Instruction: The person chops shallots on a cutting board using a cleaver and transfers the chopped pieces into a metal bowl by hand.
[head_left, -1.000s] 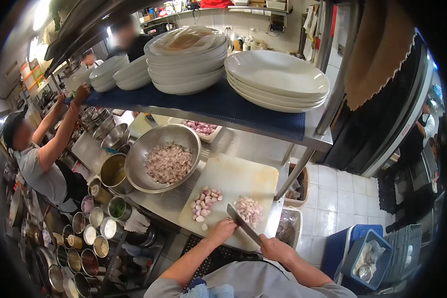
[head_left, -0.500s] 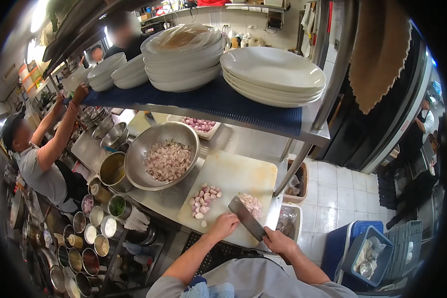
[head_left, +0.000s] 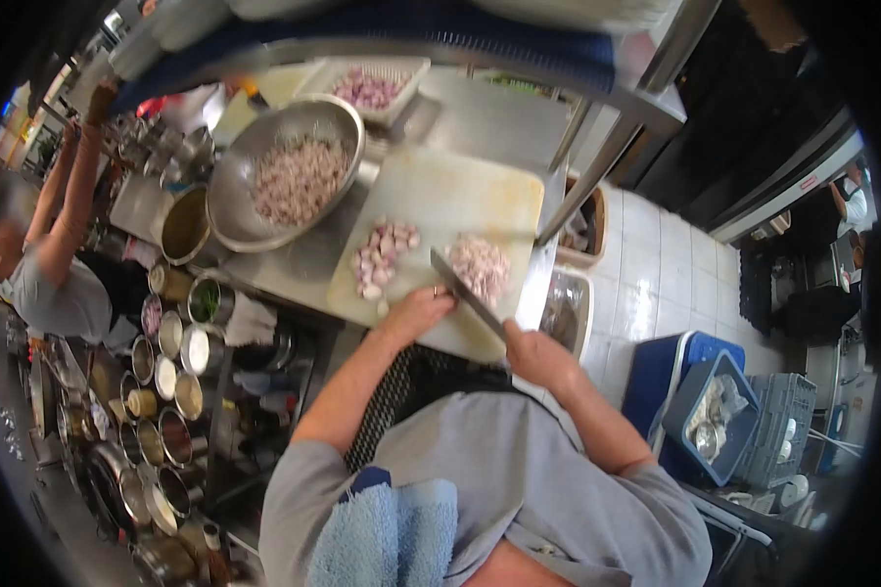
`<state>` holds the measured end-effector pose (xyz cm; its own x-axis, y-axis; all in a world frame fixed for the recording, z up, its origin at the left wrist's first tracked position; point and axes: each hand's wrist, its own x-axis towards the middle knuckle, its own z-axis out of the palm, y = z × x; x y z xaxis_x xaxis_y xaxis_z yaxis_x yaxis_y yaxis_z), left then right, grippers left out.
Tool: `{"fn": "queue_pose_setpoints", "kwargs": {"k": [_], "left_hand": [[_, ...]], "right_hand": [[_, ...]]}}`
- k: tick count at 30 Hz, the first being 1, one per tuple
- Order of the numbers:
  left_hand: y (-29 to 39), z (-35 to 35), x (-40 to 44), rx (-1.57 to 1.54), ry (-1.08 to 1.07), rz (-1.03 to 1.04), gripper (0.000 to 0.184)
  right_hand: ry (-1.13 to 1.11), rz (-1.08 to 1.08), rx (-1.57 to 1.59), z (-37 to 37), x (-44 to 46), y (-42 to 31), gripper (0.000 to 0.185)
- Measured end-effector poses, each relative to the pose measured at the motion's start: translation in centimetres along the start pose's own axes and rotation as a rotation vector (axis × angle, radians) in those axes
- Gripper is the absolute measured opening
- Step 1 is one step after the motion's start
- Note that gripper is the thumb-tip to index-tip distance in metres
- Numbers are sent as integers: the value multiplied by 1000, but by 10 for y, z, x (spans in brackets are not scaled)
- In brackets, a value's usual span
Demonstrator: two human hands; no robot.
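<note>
My right hand (head_left: 540, 358) grips the handle of a cleaver (head_left: 472, 297), its blade angled up and to the left over the white cutting board (head_left: 440, 186). My left hand (head_left: 419, 315) is closed beside the blade near the board's front edge; whatever is under its fingertips is hidden. Right of the blade lies a heap of chopped shallots (head_left: 482, 264). Peeled shallots (head_left: 382, 252) are gathered on the left part of the board. A big steel bowl (head_left: 227, 186) of chopped shallots (head_left: 301, 181) stands just beyond, to the left.
A white basket (head_left: 406, 86) of shallots sits behind the board. A metal shelf post (head_left: 597, 176) rises at the right. Several pots and containers (head_left: 174, 435) crowd the lower left. At far left, a co-worker (head_left: 54, 293) reaches up. A blue cooler (head_left: 646, 377) stands on the floor.
My view has tipped downward, so the board and bowl appear higher and more of my shirt shows. The cleaver stays in my right hand, its blade now seen more edge-on.
</note>
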<state>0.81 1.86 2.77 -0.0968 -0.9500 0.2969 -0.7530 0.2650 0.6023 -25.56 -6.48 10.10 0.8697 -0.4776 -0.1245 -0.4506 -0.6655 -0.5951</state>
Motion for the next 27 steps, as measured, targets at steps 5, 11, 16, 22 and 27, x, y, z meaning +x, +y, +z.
{"fn": "queue_pose_setpoints", "kwargs": {"k": [5, 11, 16, 22, 27], "left_hand": [[1, -2, 3, 29, 39, 47, 12], [4, 1, 1, 26, 43, -3, 13], [6, 3, 0, 36, 115, -7, 16], [4, 4, -2, 31, 125, -8, 14], [3, 7, -2, 23, 109, -50, 14]], "right_hand": [[-45, 26, 17, -2, -2, -1, 18], [-75, 31, -19, -9, 1, -17, 17], [-130, 76, -51, -12, -2, -23, 18], [-69, 33, 4, -11, 3, -23, 17], [-113, 84, -19, -4, 11, -20, 19]]}}
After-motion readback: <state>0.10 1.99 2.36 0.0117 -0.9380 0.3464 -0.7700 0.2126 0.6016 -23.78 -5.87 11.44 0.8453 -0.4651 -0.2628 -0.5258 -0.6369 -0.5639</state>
